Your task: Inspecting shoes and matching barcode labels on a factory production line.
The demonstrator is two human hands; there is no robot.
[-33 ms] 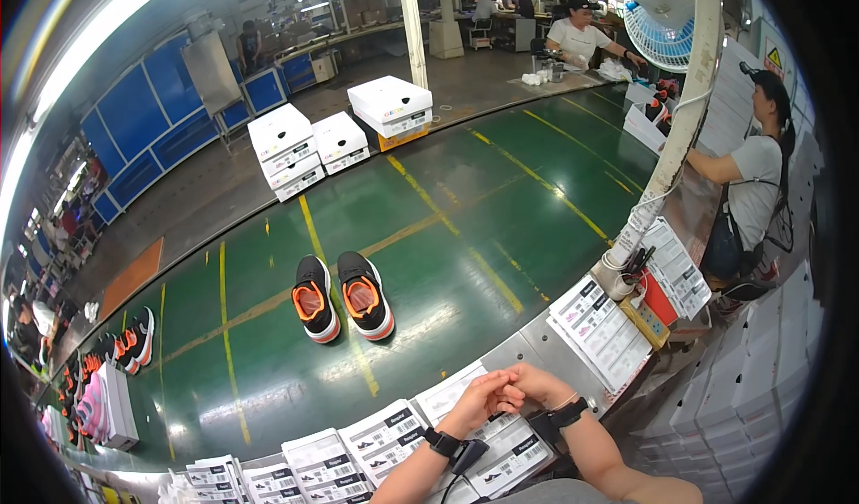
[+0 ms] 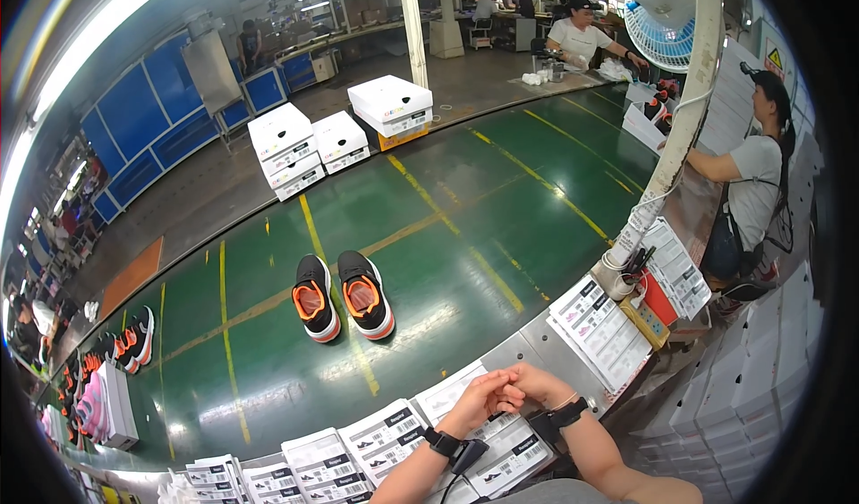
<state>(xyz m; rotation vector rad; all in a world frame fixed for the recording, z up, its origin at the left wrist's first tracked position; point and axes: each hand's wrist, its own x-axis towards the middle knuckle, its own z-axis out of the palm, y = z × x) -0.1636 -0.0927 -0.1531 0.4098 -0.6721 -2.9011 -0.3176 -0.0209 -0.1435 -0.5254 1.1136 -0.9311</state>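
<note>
My left hand (image 2: 484, 398) and my right hand (image 2: 539, 385) meet fingertip to fingertip above the near edge of the belt. Their fingers are bent and pressed together, with nothing visible in them. Under my wrists lie stacks of printed label sheets (image 2: 512, 461), and another white stack (image 2: 386, 439) is just left of my left forearm. Beyond my hands, a pair of black sneakers with orange lining stands on the green conveyor belt (image 2: 465, 298): the left shoe (image 2: 314, 300) and right shoe (image 2: 365, 296) sit side by side, apart from my hands.
White shoeboxes (image 2: 284, 141) line the belt's far edge. More sneakers (image 2: 134, 341) and an open box (image 2: 118, 405) are at far left. A pole (image 2: 671, 173), a fan (image 2: 660, 34), label sheets (image 2: 599, 329) and a co-worker (image 2: 756, 177) are on the right.
</note>
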